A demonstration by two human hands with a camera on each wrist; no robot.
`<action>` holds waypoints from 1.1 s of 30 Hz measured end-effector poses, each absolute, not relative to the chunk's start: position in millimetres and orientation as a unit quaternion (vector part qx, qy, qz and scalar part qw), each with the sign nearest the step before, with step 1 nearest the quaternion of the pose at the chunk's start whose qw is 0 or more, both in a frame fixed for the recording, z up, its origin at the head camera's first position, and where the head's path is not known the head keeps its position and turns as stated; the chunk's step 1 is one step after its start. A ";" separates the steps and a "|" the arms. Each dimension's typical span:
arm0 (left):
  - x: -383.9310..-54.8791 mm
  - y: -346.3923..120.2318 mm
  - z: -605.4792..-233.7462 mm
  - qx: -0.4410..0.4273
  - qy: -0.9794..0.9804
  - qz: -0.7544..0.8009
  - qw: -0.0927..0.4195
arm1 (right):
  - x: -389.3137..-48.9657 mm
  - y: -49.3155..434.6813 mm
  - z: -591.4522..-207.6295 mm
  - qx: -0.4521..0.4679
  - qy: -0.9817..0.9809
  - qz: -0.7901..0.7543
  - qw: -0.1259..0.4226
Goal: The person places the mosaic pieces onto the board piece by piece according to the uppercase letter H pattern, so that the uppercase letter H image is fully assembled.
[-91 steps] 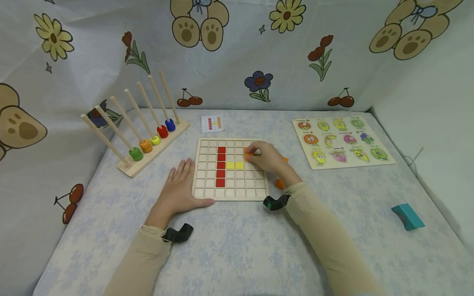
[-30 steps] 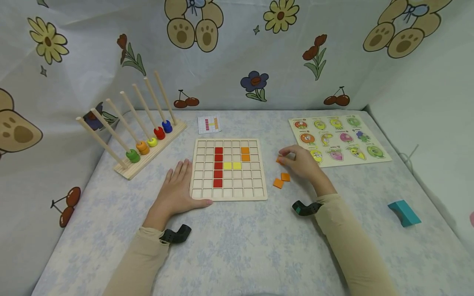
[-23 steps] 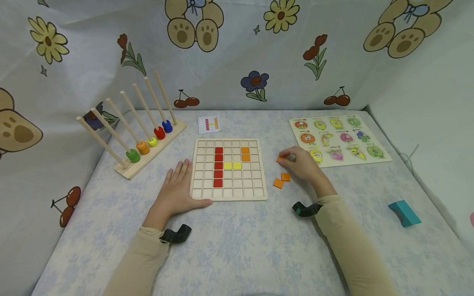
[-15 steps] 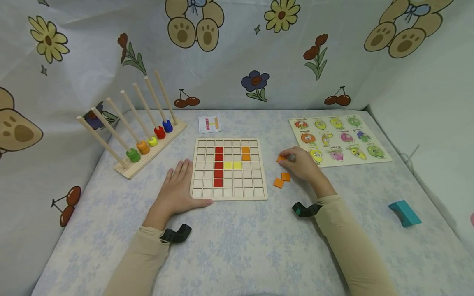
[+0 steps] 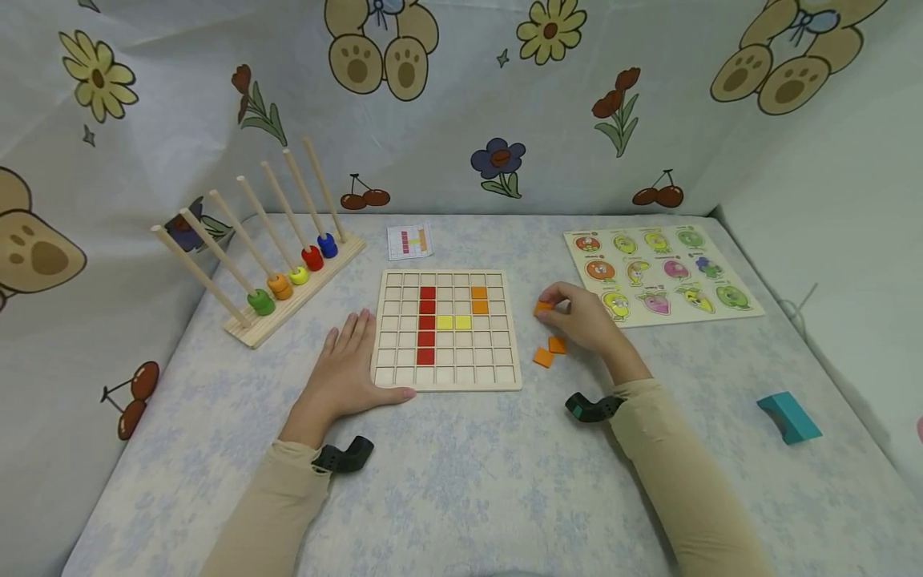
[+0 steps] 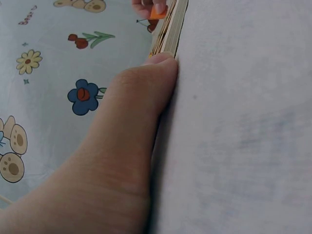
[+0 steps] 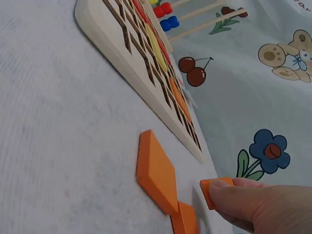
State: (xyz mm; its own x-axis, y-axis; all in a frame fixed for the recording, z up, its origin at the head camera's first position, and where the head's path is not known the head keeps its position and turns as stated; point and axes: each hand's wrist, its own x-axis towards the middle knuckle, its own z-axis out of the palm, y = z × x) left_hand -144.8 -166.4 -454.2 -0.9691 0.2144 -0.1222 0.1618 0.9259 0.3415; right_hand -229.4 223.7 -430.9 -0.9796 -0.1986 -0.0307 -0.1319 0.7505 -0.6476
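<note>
A wooden grid board (image 5: 404, 357) lies mid-table, with a column of red tiles (image 5: 427, 323), two yellow tiles (image 5: 453, 322) and two orange tiles (image 5: 479, 300) set in its cells. My left hand (image 5: 342, 377) lies flat with fingers spread along the board's left side, the thumb (image 6: 141, 97) at its near edge. To the right of the board, my right hand (image 5: 582, 322) pinches an orange square tile (image 7: 209, 192) between thumb and fingers, raised over the cloth in the right wrist view. Two loose orange tiles (image 7: 157, 171) rest on the table just below that hand.
A small pattern card (image 5: 409, 241) lies behind the board. At the left stands a wooden peg rack (image 5: 270, 320) with coloured beads. A fruit picture board (image 5: 667, 276) is at the back right, and a teal arch block (image 5: 789, 418) sits at the far right.
From over the board, where an orange tile went in, the right hand has moved right to the loose tiles. It now lifts one, shifting slightly left. The left hand stays put.
</note>
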 end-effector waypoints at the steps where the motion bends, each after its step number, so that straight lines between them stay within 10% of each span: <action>1: -144.7 -166.4 -454.2 0.096 0.978 0.167 0.080 | -229.3 221.1 -429.8 -0.091 0.931 -0.349 0.050; 33: -143.8 -167.7 -452.2 0.105 0.977 0.168 0.077 | -221.5 134.9 -428.2 -0.175 0.915 -0.353 0.087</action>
